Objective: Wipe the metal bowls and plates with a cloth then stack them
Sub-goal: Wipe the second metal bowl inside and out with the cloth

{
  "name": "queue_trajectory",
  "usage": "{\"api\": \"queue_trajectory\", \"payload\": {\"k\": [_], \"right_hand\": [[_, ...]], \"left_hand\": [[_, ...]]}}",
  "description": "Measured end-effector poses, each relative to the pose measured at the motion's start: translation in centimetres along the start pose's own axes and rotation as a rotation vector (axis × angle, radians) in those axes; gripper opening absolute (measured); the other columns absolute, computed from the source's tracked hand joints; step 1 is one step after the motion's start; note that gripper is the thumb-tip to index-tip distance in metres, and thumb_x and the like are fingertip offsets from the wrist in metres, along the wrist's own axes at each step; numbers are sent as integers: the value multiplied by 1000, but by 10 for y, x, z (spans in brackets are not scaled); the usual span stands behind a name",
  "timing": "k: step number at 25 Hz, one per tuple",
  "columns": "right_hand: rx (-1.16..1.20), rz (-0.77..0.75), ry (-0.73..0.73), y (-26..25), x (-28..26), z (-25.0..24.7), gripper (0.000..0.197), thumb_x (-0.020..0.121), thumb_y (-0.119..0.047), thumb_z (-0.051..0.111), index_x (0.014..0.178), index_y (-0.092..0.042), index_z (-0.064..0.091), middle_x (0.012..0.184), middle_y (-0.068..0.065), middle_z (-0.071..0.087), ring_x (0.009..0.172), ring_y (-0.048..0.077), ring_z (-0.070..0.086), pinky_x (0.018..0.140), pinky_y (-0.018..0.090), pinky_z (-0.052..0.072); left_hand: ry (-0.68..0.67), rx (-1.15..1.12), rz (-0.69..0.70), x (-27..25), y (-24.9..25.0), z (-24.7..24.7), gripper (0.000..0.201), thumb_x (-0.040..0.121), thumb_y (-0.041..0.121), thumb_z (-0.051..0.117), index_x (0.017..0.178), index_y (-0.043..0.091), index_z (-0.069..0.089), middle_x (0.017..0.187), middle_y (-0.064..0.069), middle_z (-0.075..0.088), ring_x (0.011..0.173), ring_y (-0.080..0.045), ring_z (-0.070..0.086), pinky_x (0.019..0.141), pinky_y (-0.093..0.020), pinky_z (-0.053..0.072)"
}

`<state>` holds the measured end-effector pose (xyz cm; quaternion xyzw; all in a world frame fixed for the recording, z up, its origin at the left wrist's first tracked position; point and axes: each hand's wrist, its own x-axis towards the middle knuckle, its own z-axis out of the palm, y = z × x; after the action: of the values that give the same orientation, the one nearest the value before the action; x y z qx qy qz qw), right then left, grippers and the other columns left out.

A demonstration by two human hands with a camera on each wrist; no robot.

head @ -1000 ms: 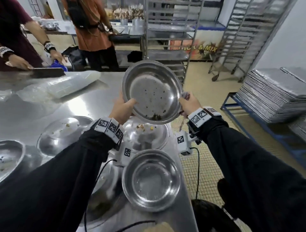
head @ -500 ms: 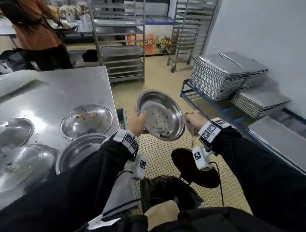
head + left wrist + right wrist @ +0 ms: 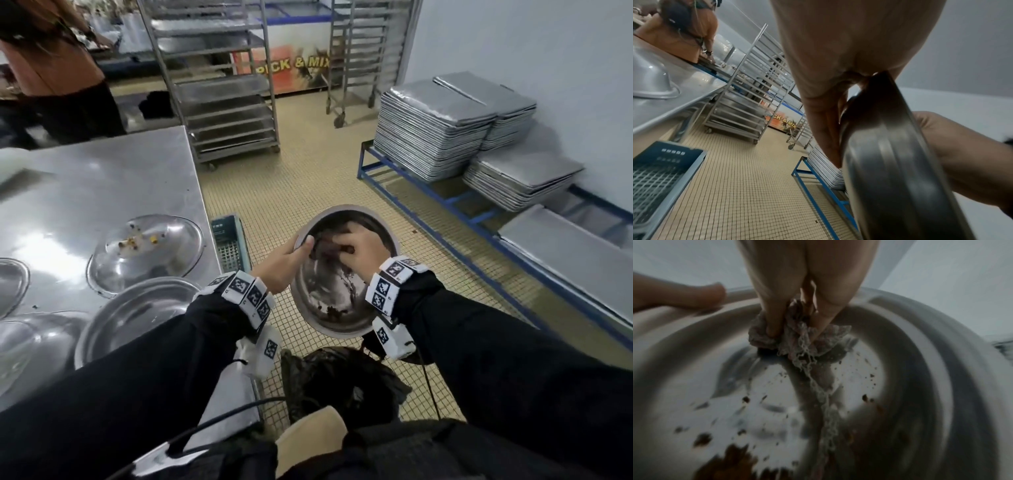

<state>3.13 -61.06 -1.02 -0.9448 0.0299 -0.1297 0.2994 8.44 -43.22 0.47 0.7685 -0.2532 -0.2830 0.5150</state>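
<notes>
A dirty metal bowl (image 3: 337,301) is tilted over the tiled floor, off the table's right edge, above a black bag (image 3: 339,380). My left hand (image 3: 286,263) grips its left rim (image 3: 890,162), thumb inside. My right hand (image 3: 356,251) is inside the bowl and pinches a crumpled, frayed cloth (image 3: 797,339) against the far wall of the bowl (image 3: 910,369). Brown crumbs and a smear (image 3: 731,457) lie at the low near side. On the steel table (image 3: 102,185) sit a crumb-flecked domed plate (image 3: 147,251) and an empty bowl (image 3: 137,315).
More metal dishes (image 3: 13,284) lie at the table's left. A grey crate (image 3: 227,246) stands on the floor by the table edge. Stacks of trays (image 3: 442,123) rest on a blue frame at the right. Wheeled racks (image 3: 219,85) and a person in orange (image 3: 51,61) are behind.
I turned right, carrying the bowl off the table and lower, over the black bag. My right hand left the rim and went inside the bowl with the cloth.
</notes>
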Motion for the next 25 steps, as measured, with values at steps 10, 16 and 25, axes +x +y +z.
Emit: {"api": "queue_trajectory", "payload": {"k": [10,16,25], "right_hand": [[-172,-143,-251,5,-25,-16,23,83,-12,65,105,-10,70,110,7,57,95,19,54,92,34,47],[-93,-38,139,20,15,-52,29,85,-9,66,114,-6,66,120,9,56,102,19,55,92,10,36],[-154,42,-106,46,-22,-12,30,89,-16,61,119,-18,65,126,8,58,113,26,53,99,23,35]], "left_hand": [[70,17,73,8,13,-13,50,99,54,31,142,30,37,123,-3,62,112,-24,62,102,-49,47],[105,51,137,20,32,-10,45,102,47,32,141,27,40,120,-1,65,107,-20,64,101,-47,47],[248,134,282,31,32,4,43,100,47,35,142,36,40,104,-4,68,87,-26,69,76,-51,58]]}}
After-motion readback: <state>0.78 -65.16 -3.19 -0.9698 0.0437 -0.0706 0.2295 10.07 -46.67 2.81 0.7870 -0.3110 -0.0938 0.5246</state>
